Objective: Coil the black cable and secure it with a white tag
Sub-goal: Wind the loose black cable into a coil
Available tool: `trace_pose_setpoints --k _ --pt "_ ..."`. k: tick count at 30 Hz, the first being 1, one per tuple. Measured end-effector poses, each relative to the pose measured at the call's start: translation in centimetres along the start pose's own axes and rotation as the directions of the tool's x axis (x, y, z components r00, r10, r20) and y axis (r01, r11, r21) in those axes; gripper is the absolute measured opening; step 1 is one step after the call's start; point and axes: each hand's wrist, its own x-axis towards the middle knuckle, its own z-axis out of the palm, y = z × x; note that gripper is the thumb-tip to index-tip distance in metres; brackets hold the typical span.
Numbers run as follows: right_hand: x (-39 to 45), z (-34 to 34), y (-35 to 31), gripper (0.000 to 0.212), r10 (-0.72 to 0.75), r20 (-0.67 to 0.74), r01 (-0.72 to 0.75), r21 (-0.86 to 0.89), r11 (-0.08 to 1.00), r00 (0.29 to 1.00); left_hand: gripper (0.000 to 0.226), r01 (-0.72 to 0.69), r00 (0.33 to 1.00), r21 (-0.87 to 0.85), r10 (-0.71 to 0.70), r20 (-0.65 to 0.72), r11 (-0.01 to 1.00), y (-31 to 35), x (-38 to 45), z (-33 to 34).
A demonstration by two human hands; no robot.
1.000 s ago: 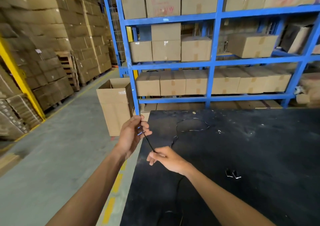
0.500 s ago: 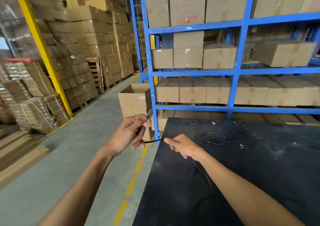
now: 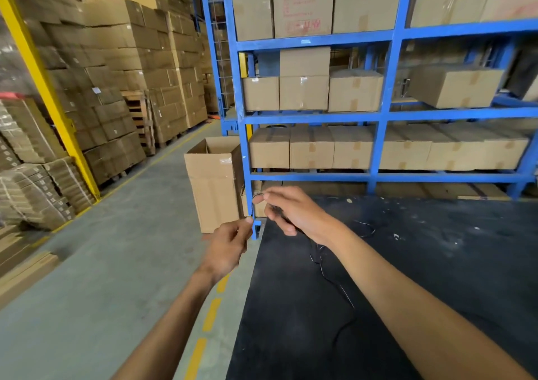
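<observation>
A thin black cable (image 3: 337, 285) trails across the black table (image 3: 422, 277), with a loose loop further back near the table's far side. My left hand (image 3: 230, 244) hangs just off the table's left edge and pinches the cable's end between thumb and fingertips. My right hand (image 3: 294, 210) is a little higher, over the table's far left corner, fingers closed on the cable. A short stretch of cable runs upright between the two hands. No white tag is in view.
An open cardboard box (image 3: 214, 181) stands on the floor past the table corner. Blue shelving (image 3: 381, 117) loaded with cartons rises behind the table. Stacked cartons (image 3: 116, 88) line the aisle at left, beside a yellow post (image 3: 46, 88). Yellow dashes mark the concrete floor.
My right hand has risen and moved left above my left hand, drawing the cable up. My left hand dropped slightly. The view shifted left and down.
</observation>
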Motion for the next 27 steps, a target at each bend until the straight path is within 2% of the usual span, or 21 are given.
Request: trace_pose_setpoints --k 4,8,10,13,15,17,20,23,25,27 --pt "-0.4 1.7 -0.1 0.026 -0.054 0.022 0.056 -0.094 0.994 0.998 0.043 0.006 0.998 -0.162 -0.018 -0.068 0.987 0.3 0.4 0.0" --pt "-0.8 3.6 1.1 0.021 -0.097 0.060 0.106 -0.158 0.982 0.993 0.039 0.054 0.996 -0.437 -0.079 -0.040 0.898 0.4 0.7 -0.8" --pt "-1.1 4.6 2.2 0.024 -0.078 0.085 0.096 -0.227 0.969 0.993 0.036 0.123 0.988 -0.620 -0.151 0.006 0.775 0.5 1.0 -1.4" --pt "-1.5 6.1 4.6 0.036 -0.043 0.072 0.059 -0.237 0.970 0.996 0.029 0.163 0.982 -0.833 -0.167 0.087 0.528 1.1 1.5 -2.9" --pt "-1.7 7.0 6.4 0.044 0.012 0.073 0.003 -0.203 0.979 0.997 0.024 0.163 0.983 -0.888 -0.144 0.110 0.430 1.7 1.4 -3.8" --pt "-1.8 7.5 8.2 0.048 0.074 0.139 -0.052 -0.156 0.986 0.988 0.027 0.147 0.988 -0.913 -0.108 0.114 0.380 2.4 1.1 -4.6" --pt "-2.2 7.1 11.0 0.052 0.167 0.232 -0.121 -0.202 0.972 0.958 0.032 0.113 0.994 -0.921 -0.039 0.106 0.372 2.9 0.7 -6.8" --pt "-1.8 5.5 12.9 0.057 0.258 0.155 -0.193 -0.346 0.918 0.954 0.033 0.154 0.980 -0.892 0.048 0.192 0.426 2.3 0.2 -8.7" --pt "-0.9 4.4 12.4 0.051 0.284 0.026 -0.259 -0.338 0.905 0.958 0.030 0.192 0.966 -0.792 0.032 0.258 0.579 1.4 -0.3 -9.0" --pt "0.4 3.4 10.3 0.044 0.289 -0.079 -0.299 -0.205 0.932 0.954 0.035 0.178 0.962 -0.591 -0.013 0.272 0.787 0.2 -0.9 -8.3"
